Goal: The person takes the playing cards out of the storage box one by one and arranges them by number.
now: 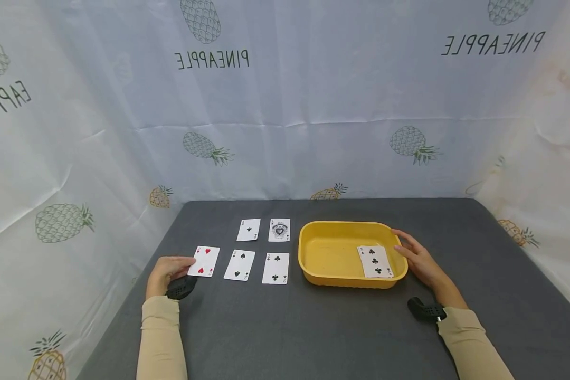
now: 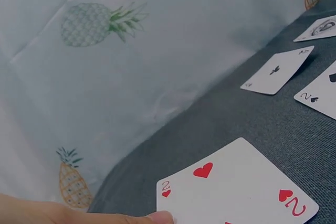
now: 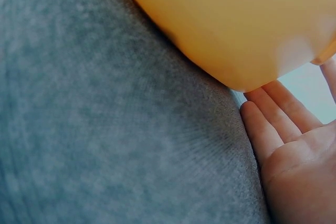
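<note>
At the left of the grey table, my left hand pinches the left edge of a two of hearts. In the left wrist view a fingertip lies on that card's corner. Beside it are a two of spades and a two of clubs, with an ace of clubs and an ornate ace of spades behind. My right hand holds the right end of a yellow tray, thumb at the rim, fingers along the outer wall. Inside, a three of clubs lies face up.
A dark grey cloth covers the table. White curtains printed with pineapples hang behind it and along both sides. The tray stands right of the two of clubs. Black devices are strapped to both wrists.
</note>
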{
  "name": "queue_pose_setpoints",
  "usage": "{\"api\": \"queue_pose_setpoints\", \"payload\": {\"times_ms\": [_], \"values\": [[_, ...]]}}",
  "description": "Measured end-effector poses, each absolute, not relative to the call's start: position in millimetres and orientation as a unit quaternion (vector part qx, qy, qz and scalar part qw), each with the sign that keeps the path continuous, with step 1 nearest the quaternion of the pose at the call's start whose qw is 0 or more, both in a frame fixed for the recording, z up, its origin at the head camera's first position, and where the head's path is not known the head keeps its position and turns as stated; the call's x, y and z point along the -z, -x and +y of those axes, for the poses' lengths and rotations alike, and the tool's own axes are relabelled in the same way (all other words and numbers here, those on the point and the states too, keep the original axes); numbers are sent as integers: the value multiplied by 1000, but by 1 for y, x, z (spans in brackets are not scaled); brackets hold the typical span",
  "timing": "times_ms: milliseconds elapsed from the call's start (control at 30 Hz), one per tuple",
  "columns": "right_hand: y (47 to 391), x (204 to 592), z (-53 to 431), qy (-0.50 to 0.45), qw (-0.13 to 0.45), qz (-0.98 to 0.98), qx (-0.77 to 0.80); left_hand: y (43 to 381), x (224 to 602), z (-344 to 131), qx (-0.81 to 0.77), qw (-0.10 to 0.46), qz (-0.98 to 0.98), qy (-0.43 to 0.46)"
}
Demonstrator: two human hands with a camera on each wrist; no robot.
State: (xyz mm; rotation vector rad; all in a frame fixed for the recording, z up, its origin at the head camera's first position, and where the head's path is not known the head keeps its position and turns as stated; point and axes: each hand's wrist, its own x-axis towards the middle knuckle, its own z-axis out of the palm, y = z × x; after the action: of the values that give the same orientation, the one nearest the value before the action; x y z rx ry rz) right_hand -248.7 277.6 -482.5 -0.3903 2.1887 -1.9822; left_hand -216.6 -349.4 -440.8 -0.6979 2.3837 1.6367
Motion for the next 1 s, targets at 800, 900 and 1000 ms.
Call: {"api": "queue_pose_setpoints", "payload": {"times_ms": [800, 900, 1000], "values": [[248, 482, 280, 137, 89, 734, 659, 211, 425, -333, -564, 41, 789, 240], [248, 481, 280, 135, 89, 739, 654, 212, 421, -327, -580, 47, 781, 227], [248, 481, 280, 133, 88, 740, 653, 214, 419, -319, -588, 50, 779, 212]]}}
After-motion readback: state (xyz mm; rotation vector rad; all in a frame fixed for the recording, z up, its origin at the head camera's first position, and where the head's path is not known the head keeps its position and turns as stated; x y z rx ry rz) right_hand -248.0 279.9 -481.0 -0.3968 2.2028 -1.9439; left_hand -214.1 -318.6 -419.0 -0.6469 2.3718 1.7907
